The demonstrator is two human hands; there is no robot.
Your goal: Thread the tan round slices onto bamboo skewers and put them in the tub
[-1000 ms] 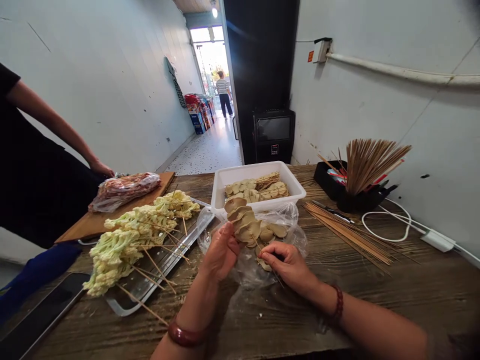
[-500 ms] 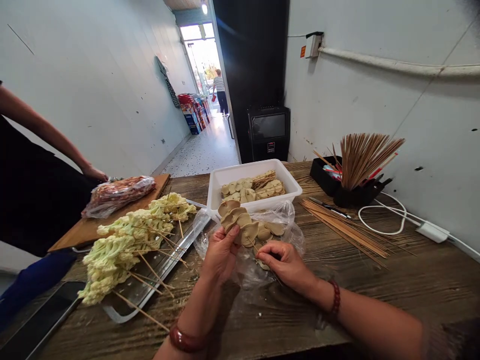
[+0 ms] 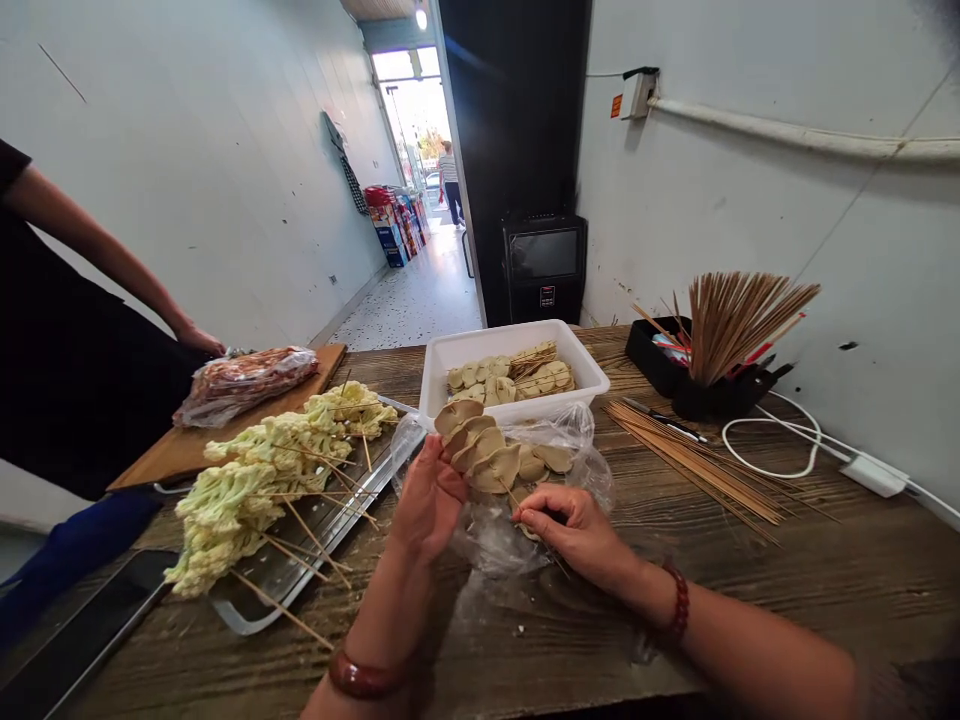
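My right hand pinches the lower end of a bamboo skewer threaded with thin, round beige slices. At the left edge of these slices is my left hand, thumb raised and fingers apart, partly behind them. Below lies a clear plastic bag with more beige slices on it. Just beyond stands a white plastic tub holding finished skewers of similar slices.
Cauliflower skewers lie on a metal tray at left. Behind are a wooden board with bagged meat and another person's hand. Loose skewers, a black holder and a white cable occupy the right. A phone lies front left.
My left thumb has lifted off the beige slices and the fingers have loosened. My right hand keeps its pinch on the skewer. The view has shifted slightly.
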